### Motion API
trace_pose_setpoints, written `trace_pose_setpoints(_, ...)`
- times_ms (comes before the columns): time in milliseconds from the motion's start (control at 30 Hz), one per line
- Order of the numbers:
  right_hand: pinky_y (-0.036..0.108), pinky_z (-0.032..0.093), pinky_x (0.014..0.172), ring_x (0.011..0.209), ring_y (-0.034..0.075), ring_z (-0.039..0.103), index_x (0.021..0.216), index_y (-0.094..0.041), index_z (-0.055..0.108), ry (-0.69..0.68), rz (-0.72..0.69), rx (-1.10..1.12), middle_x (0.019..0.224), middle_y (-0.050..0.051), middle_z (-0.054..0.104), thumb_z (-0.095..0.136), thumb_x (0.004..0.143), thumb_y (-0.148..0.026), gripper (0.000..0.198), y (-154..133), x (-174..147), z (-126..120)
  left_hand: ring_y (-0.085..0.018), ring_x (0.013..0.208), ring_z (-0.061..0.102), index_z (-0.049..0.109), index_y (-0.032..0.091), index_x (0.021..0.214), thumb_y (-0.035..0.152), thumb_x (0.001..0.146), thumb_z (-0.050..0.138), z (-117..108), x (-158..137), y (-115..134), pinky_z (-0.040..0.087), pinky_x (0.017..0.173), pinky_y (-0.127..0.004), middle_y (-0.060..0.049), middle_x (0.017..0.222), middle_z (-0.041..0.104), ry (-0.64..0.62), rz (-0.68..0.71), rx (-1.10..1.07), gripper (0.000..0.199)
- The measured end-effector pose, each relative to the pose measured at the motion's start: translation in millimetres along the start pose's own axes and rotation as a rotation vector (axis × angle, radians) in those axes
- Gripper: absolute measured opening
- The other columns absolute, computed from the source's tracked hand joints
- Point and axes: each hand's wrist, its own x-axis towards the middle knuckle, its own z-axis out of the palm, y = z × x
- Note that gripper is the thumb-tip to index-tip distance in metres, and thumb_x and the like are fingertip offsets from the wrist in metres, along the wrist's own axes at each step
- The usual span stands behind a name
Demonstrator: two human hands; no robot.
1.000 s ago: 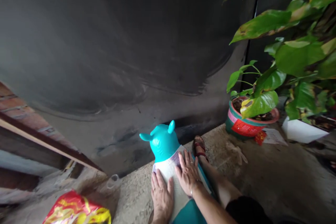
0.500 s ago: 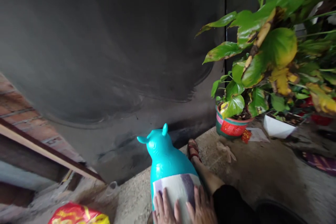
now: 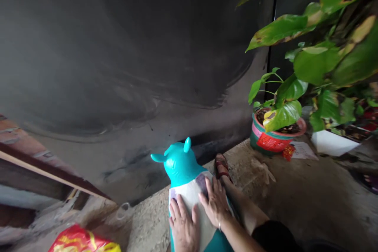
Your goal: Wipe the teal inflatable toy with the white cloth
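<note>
A glossy turquoise animal-shaped figure (image 3: 181, 163) with two ears stands between my legs, its head toward the dark wall. Over its back lies a white and purple cloth (image 3: 189, 193). My left hand (image 3: 183, 220) rests flat on the cloth's left side, fingers spread. On the right side, my right hand (image 3: 214, 201) also lies on the cloth with its fingers stretched out, nearer the figure's neck. The lower end of the figure runs out of the picture.
Ahead rises a dark, smeared wall (image 3: 141, 55). To the right stand a potted plant in a green and red pot (image 3: 276, 138) and a white planter (image 3: 333, 143). A red and yellow bag (image 3: 82, 240) lies lower left, near a wooden beam (image 3: 56, 177). My sandalled foot (image 3: 222, 165) is right of the figure.
Both hands have moved forward over the figure's back, the right one further. The cloth now reaches up to the neck, covering turquoise that showed before. The view has shifted slightly left.
</note>
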Motion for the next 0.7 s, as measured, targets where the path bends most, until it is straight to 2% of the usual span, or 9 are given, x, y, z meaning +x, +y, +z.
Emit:
trace_pose_setpoints(133, 0.050, 0.017, 0.116, 0.144, 0.030, 0.015, 0.150, -0.023, 0.019, -0.074, -0.037, 0.029, 0.156, 0.011, 0.019, 0.031, 0.093, -0.059, 0.068, -18, 25, -6, -0.040, 0.143, 0.017, 0.021, -0.002, 0.144, 0.060, 0.089, 0.016, -3, 30, 4, 0.026, 0.113, -0.058, -0.033, 0.151, 0.023, -0.014, -0.043, -0.094, 0.083)
trace_pose_setpoints(233, 0.052, 0.019, 0.115, 0.144, 0.030, 0.016, 0.150, -0.020, 0.018, -0.067, -0.004, 0.036, 0.156, 0.012, 0.019, 0.028, 0.094, -0.058, 0.068, -24, 31, -14, -0.038, 0.144, 0.015, 0.020, -0.001, 0.144, 0.060, 0.088, 0.015, -6, 35, 6, 0.025, 0.114, -0.057, -0.032, 0.152, 0.020, -0.026, -0.057, -0.131, 0.083)
trace_pose_setpoints(300, 0.053, 0.022, 0.114, 0.143, 0.031, 0.018, 0.149, -0.017, 0.020, -0.068, 0.029, 0.031, 0.155, 0.015, 0.019, 0.027, 0.095, -0.057, 0.068, -24, 14, -13, -0.037, 0.144, 0.015, 0.020, 0.000, 0.145, 0.059, 0.089, 0.017, -7, 32, 5, 0.026, 0.114, -0.058, -0.030, 0.153, 0.020, -0.042, -0.071, -0.148, 0.081)
trace_pose_setpoints(433, 0.051, 0.026, 0.113, 0.143, 0.030, 0.016, 0.148, -0.015, 0.023, -0.065, 0.072, -0.029, 0.155, 0.013, 0.015, 0.030, 0.094, -0.057, 0.069, -14, -41, 2, -0.037, 0.143, 0.022, 0.024, 0.001, 0.144, 0.052, 0.089, 0.021, -3, 7, -7, 0.031, 0.111, -0.058, -0.028, 0.153, 0.024, -0.074, -0.081, -0.131, 0.075)
trace_pose_setpoints(500, 0.052, 0.032, 0.110, 0.141, 0.032, 0.023, 0.145, -0.017, 0.033, -0.044, 0.088, -0.055, 0.153, 0.012, 0.024, 0.035, 0.092, -0.057, 0.067, -4, -54, 2, -0.036, 0.141, 0.028, 0.029, 0.004, 0.143, 0.049, 0.089, 0.023, 5, -12, -16, 0.035, 0.109, -0.057, -0.025, 0.152, 0.028, -0.054, -0.088, -0.085, 0.071)
trace_pose_setpoints(600, 0.056, 0.039, 0.104, 0.136, 0.036, 0.033, 0.136, -0.027, 0.050, 0.000, 0.072, -0.053, 0.143, 0.006, 0.046, 0.036, 0.091, -0.061, 0.058, 8, -30, -21, -0.031, 0.139, 0.034, 0.037, 0.009, 0.141, 0.046, 0.090, 0.026, 16, -38, -26, 0.039, 0.106, -0.054, -0.019, 0.151, 0.035, -0.001, -0.071, 0.001, 0.064)
trace_pose_setpoints(667, 0.055, 0.032, 0.110, 0.139, 0.034, 0.029, 0.137, -0.029, 0.047, 0.043, 0.044, -0.060, 0.144, 0.002, 0.046, 0.025, 0.095, -0.060, 0.058, 10, 4, -40, -0.031, 0.138, 0.035, 0.040, 0.010, 0.139, 0.044, 0.090, 0.030, 19, -47, -28, 0.041, 0.105, -0.051, -0.017, 0.150, 0.038, -0.003, -0.044, 0.037, 0.061)
trace_pose_setpoints(700, 0.055, 0.029, 0.112, 0.138, 0.032, 0.030, 0.138, -0.027, 0.045, 0.054, 0.035, -0.062, 0.146, 0.004, 0.042, 0.027, 0.096, -0.059, 0.056, 9, 19, -47, -0.032, 0.138, 0.035, 0.040, 0.009, 0.139, 0.043, 0.090, 0.031, 20, -48, -29, 0.042, 0.105, -0.052, -0.018, 0.149, 0.038, -0.010, -0.035, 0.048, 0.061)
